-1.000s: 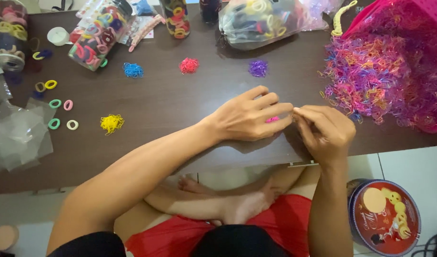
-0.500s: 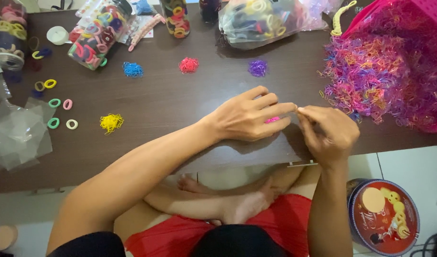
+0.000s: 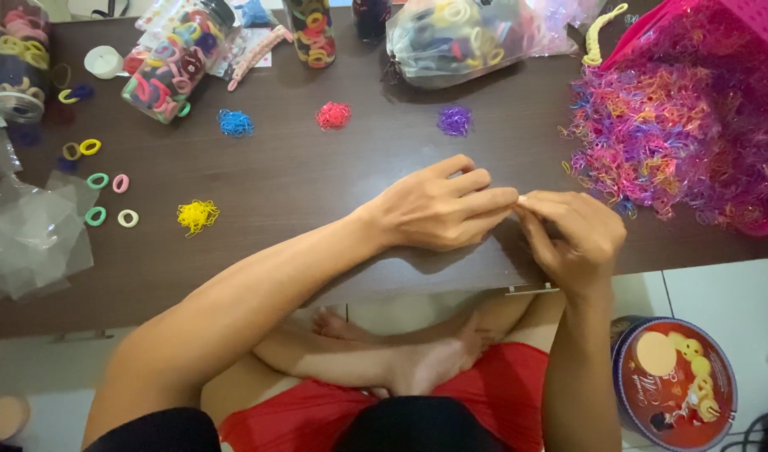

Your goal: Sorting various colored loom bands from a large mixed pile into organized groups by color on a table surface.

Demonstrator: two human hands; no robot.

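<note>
Two bare forearms reach forward from the near edge. The left hand [image 3: 441,205] lies palm down, fingers stretched out to the right. The right hand [image 3: 572,234] is curled, knuckles up, its fingertips pinched together and touching the left hand's fingertips. Crossed bare legs show below.
</note>
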